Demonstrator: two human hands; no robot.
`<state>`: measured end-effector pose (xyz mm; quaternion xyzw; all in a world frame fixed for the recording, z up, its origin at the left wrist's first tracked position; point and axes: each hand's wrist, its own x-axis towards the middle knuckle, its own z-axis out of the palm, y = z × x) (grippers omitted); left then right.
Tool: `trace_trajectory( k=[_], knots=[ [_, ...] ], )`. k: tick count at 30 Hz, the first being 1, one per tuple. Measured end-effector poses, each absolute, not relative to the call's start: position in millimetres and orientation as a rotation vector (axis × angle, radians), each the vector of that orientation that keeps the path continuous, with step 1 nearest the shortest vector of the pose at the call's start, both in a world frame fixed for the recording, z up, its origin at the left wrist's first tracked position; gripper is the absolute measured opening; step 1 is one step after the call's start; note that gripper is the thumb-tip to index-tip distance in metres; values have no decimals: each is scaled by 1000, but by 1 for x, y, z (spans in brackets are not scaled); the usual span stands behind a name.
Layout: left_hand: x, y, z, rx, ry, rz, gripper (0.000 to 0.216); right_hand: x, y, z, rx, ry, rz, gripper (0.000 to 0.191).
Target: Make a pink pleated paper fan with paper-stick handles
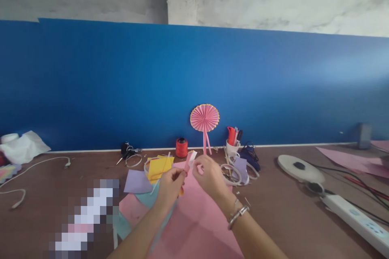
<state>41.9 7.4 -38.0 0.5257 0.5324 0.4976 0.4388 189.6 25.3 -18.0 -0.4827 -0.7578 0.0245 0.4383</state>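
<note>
Both my hands are raised together over a large pink paper sheet [200,214] on the brown table [288,210]. My left hand [170,186] is closed in a pinch on a narrow folded pink paper strip [191,158] that sticks up between the hands. My right hand [209,176], with bracelets on its wrist, has its fingers curled and pinches the same strip from the right. Behind the hands a finished round pink pleated paper fan [204,118] leans upright against the blue wall.
Yellow [159,168], lilac [136,182] and teal sheets lie left of the pink one. A red thread spool [181,147], scissors [126,153], tape rolls [231,172] and a white cup of pens [232,145] stand behind. A power strip [355,218] and cables lie right; a white cable [36,166] left.
</note>
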Motion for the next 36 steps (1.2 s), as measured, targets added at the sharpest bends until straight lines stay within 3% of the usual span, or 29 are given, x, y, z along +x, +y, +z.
trace_trajectory(
  k=[6,10,16,22,26,36],
  knots=[
    [34,15,-39,1137,1288,1255,27,260,56,-15,-1703,-1436,84,21],
    [29,19,-44,1056,1276,1293,36,287,62,-24,-1898,-1528,146,19],
    [26,24,-52,884,1063,1341,43,257,52,-28,-1869,-1747,218,9],
    [27,23,-43,789,975,1373,49,207,25,-3,-1412,-2063,504,25],
    [28,22,-42,841,954,1397,46,186,12,-4,-1381,-1974,601,16],
    [25,23,-40,884,1026,1383,41,178,12,-7,-1473,-2013,384,22]
  ],
)
